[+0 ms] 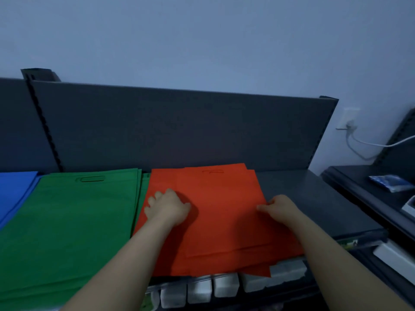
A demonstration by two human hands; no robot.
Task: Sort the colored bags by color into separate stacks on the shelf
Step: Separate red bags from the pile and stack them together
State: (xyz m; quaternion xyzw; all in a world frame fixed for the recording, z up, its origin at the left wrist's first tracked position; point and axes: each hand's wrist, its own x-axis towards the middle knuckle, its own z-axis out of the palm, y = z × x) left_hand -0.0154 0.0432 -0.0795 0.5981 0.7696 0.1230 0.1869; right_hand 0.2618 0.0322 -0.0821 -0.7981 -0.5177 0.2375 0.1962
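Observation:
Three stacks of flat bags lie side by side on the dark shelf (314, 198): blue bags (15, 189) at the far left, green bags (67, 221) in the middle, and red-orange bags (220, 209) to the right. My left hand (167, 207) rests on the left part of the top red-orange bag, fingers curled down onto the fabric. At that bag's right edge my right hand (278, 208) pinches the fabric between thumb and fingers. The red-orange bags lie slightly askew and overhang the shelf's front edge.
A dark back panel (179, 126) rises behind the shelf. White boxes (224, 286) line a lower level below the front edge. To the right stands another dark shelf with a blue packet (390, 181), and a white cable (370, 144) runs from a wall socket.

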